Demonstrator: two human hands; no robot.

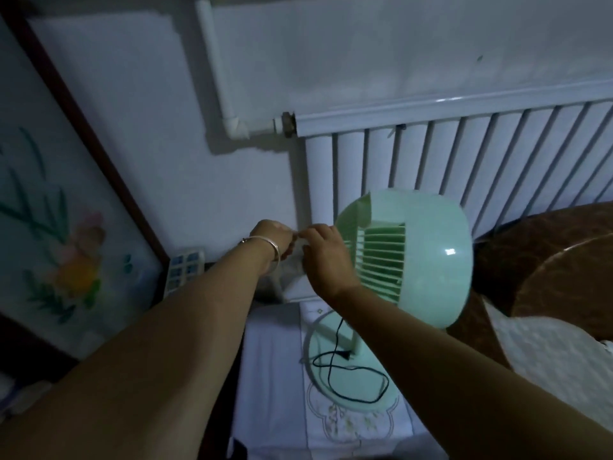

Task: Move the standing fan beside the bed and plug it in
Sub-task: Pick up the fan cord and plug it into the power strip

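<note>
mint-green fan (428,257), slatted back, round base

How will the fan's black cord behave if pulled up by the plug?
Likely floppy: the black cord lies in loose loops on the fan's round green base. Probably light, since it is thin. Its plug lies loose on the base, so lifting it should trail the loops along, and they could snag on the fan's stem.

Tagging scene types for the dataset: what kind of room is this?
Probably a home bedroom, dimly lit. A white wall radiator, a framed flower picture leaning on the wall, and a green fan standing on an embroidered cloth by what looks like a bed at right.
</note>
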